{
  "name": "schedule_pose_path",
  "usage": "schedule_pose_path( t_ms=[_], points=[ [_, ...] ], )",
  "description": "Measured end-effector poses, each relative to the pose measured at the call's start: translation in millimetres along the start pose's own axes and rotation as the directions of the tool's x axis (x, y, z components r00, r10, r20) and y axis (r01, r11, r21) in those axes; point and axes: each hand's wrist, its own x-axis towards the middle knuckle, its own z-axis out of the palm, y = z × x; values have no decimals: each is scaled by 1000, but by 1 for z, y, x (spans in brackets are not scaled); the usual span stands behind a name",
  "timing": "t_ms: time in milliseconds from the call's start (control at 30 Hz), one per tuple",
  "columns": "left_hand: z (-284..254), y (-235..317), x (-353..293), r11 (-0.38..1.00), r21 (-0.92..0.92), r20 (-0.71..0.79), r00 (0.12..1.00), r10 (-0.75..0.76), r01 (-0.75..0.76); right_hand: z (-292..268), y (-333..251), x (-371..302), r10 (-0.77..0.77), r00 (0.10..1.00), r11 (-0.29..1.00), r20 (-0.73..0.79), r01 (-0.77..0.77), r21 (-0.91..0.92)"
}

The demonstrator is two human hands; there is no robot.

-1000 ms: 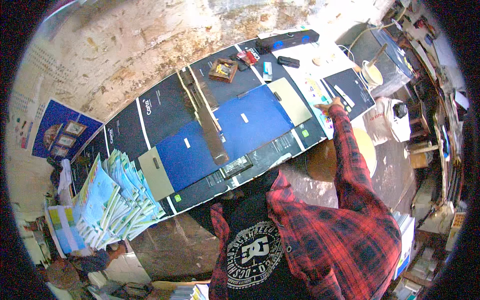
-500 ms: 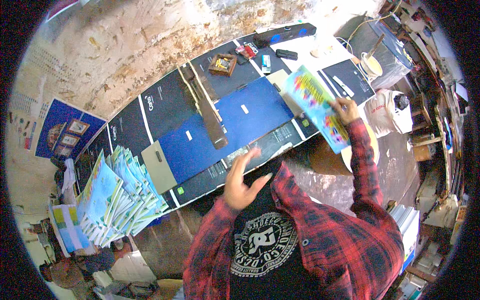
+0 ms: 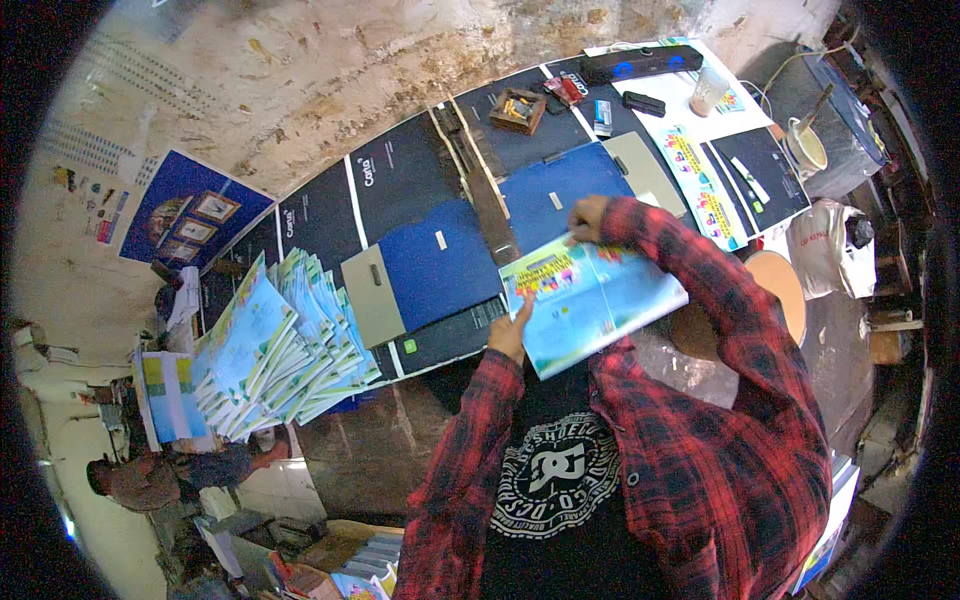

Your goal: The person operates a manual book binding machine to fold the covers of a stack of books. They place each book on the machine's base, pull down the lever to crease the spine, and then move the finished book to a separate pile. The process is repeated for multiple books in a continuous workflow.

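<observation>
A glossy printed sheet [image 3: 592, 312], light blue with colourful pictures and yellow lettering, is held up between both hands over the near edge of the table. My left hand [image 3: 509, 333] grips its left edge, thumb on the printed face. At the far edge my right hand [image 3: 588, 219] is closed on the sheet, its fingertips partly hidden. Beyond the sheet lies a blue board [image 3: 440, 262] with grey end strips, partly covered. Across it rests a dark wooden bar [image 3: 487, 190].
Folded printed sheets [image 3: 290, 350] lie heaped at the left end. More printed sheets [image 3: 697, 180] sit at the right beside a cutter knife [image 3: 750, 180]. Farther back are a small wooden box [image 3: 518, 111], a long black speaker [image 3: 642, 64] and a pale bucket [image 3: 806, 148]. A round stool [image 3: 778, 285] stands at right.
My right hand has brought the sheet from the right side to in front of me. My left hand, open and holding nothing before, now grips its left edge. The view has shifted.
</observation>
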Motion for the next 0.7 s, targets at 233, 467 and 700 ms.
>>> schedule_pose_path(
  t_ms=[233, 467, 700],
  points=[
    [-50, 15, 79, 933, -359, -242, 968, -58, -34, 8, -24, 55, -46, 847, 967, -529, -95, -237],
    [-58, 36, 118, 648, 668, 126, 914, 387, -366, 70, 10, 22, 137, 709, 945, -692, -303, -124],
    [-101, 59, 90, 994, -102, -114, 992, -53, 42, 83, -12, 62, 108, 726, 974, -679, -213, -73]
  ],
)
